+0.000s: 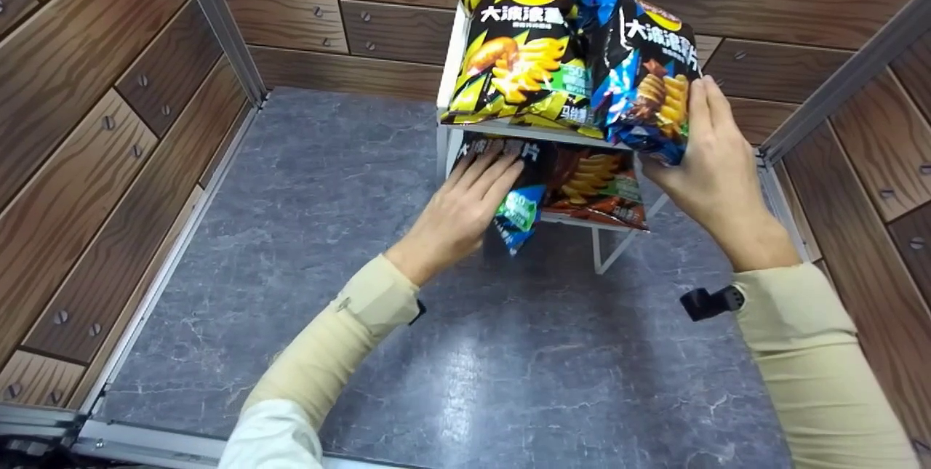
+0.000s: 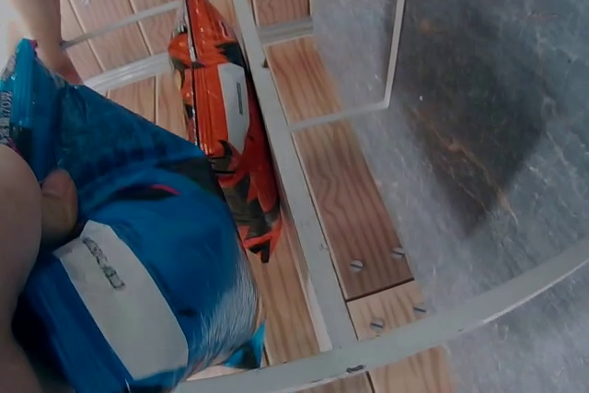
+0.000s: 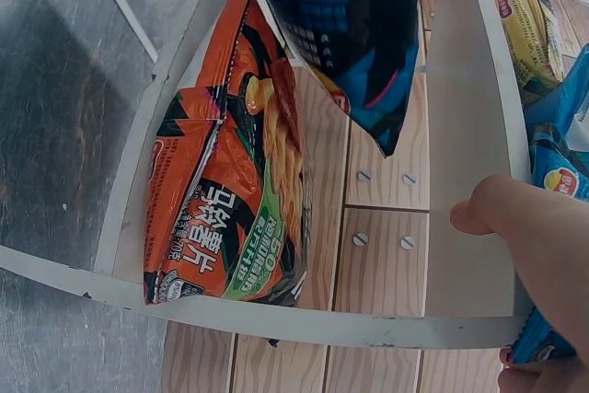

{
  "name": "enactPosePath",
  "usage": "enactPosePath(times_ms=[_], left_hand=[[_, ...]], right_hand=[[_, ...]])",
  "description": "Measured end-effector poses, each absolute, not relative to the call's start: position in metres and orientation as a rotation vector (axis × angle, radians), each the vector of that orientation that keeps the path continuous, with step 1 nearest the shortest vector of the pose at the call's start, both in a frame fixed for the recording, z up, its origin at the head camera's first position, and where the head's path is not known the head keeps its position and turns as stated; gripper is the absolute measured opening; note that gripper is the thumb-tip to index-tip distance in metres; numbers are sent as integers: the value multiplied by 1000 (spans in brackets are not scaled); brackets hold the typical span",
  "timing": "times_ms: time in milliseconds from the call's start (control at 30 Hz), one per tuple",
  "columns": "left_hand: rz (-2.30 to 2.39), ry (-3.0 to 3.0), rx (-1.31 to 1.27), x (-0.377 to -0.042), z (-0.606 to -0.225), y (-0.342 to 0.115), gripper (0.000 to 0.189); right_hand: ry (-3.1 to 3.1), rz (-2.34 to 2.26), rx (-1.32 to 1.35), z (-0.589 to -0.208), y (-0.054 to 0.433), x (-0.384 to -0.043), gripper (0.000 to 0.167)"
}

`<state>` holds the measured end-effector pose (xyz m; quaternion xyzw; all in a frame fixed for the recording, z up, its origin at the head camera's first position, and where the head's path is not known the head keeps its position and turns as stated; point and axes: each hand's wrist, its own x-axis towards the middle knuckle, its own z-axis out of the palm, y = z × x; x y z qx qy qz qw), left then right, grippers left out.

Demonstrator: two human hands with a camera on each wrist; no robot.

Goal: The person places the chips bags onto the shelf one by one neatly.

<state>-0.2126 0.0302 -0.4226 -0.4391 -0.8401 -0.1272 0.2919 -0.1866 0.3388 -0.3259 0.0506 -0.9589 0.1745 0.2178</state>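
Note:
Near the lower tier of a white two-tier rack [image 1: 440, 83], my left hand [image 1: 462, 211] holds a blue-and-black chip bag [image 1: 518, 214]. In the left wrist view its thumb presses the blue back of that bag [image 2: 156, 246]. An orange chip bag [image 1: 596, 182] lies beside it on the lower tier. On the top tier, my right hand [image 1: 720, 163] grips the right side and lower corner of another blue-and-black chip bag [image 1: 651, 83]. A yellow-and-black chip bag [image 1: 524, 62] lies to the left of that one.
The rack's thin white legs [image 1: 598, 251] stand on a grey marbled floor [image 1: 327, 185]. Wood-patterned walls [image 1: 109, 120] with metal corner posts [image 1: 218, 18] surround it. In the right wrist view, the rack's front rail [image 3: 368, 329] crosses below the orange bag.

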Motion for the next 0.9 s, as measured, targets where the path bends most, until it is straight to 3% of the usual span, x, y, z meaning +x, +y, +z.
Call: enactPosePath(times_ms=[133,467,900], left_hand=[[-268,-2244,-1115,-225,-421,40,75],[-175,-2315,-909,-248,-430,60,56],[-173,-2523,-852,-255,-436,69,66]], right_hand=[[-2662,485,136,-325,339,-186,98],[-2678,481,125,-325,338,-186,99],[-2665,477,123,-325,338,-186,97]])
